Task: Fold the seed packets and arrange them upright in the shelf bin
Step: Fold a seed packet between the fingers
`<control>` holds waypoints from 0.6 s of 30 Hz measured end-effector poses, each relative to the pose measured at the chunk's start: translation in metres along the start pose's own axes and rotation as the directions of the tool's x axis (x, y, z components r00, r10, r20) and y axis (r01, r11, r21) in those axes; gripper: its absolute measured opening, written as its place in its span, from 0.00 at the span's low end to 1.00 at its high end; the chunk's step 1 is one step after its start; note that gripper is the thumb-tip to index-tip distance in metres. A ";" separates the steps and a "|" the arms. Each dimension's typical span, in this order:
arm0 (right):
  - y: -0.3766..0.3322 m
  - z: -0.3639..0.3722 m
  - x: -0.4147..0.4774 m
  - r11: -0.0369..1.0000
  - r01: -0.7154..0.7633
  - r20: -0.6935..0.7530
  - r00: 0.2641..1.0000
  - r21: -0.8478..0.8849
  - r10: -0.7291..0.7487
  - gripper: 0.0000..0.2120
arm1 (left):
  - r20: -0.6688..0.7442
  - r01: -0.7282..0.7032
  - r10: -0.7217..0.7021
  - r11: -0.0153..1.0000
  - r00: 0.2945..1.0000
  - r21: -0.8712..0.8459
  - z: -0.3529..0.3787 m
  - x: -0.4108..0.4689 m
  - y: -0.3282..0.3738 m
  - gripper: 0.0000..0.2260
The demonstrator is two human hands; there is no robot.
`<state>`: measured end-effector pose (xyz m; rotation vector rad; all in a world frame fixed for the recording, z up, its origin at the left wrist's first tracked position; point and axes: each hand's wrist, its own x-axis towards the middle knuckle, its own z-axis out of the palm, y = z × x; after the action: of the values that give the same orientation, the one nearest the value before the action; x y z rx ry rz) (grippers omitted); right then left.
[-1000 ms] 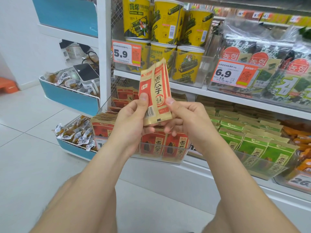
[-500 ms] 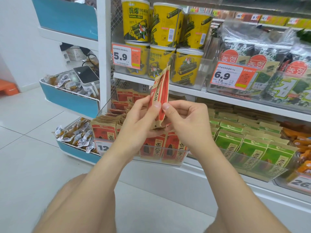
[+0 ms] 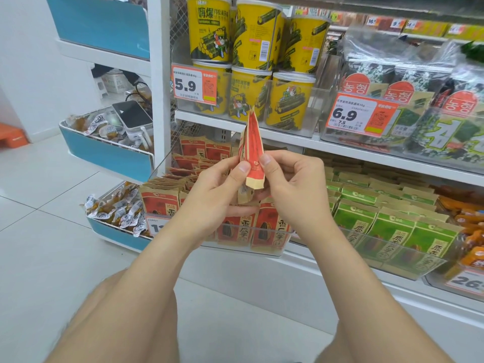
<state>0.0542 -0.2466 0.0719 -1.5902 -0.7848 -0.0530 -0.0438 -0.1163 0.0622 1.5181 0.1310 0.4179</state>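
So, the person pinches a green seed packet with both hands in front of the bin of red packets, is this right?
Not quite: the head view shows the seed packet is red, not green. The left hand and right hand do both pinch it in front of the bin of red packets.

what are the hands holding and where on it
One red seed packet; the left hand and right hand both pinch its lower half, thumbs on the near side.

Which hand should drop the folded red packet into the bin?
Probably the right hand: its thumb and finger pinch the red packet at the fold, just above the bin; the left hand cradles the lower end.
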 end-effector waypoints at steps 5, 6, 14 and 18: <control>-0.001 -0.004 0.000 0.995 -0.096 -0.001 0.995 0.016 0.096 0.04 | -0.118 -0.021 0.028 0.998 0.993 0.054 0.000 0.001 -0.003 0.21; -0.002 -0.005 0.000 0.993 -0.112 0.022 0.993 0.020 0.112 0.04 | -0.131 -0.043 0.053 0.996 0.990 0.083 -0.001 0.001 -0.004 0.22; -0.003 -0.003 0.000 0.999 -0.020 0.012 1.000 0.045 0.019 0.10 | -0.045 -0.152 0.162 0.973 0.986 0.172 -0.003 -0.002 -0.004 0.23; -0.007 -0.003 -0.004 0.991 -0.075 0.119 0.991 0.109 0.062 0.07 | -0.189 -0.150 0.169 0.983 0.967 0.109 0.000 0.000 -0.004 0.15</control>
<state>0.0484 -0.2510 0.0763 -1.5211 -0.8078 0.1325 -0.0433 -0.1167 0.0587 1.5835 0.1865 0.7008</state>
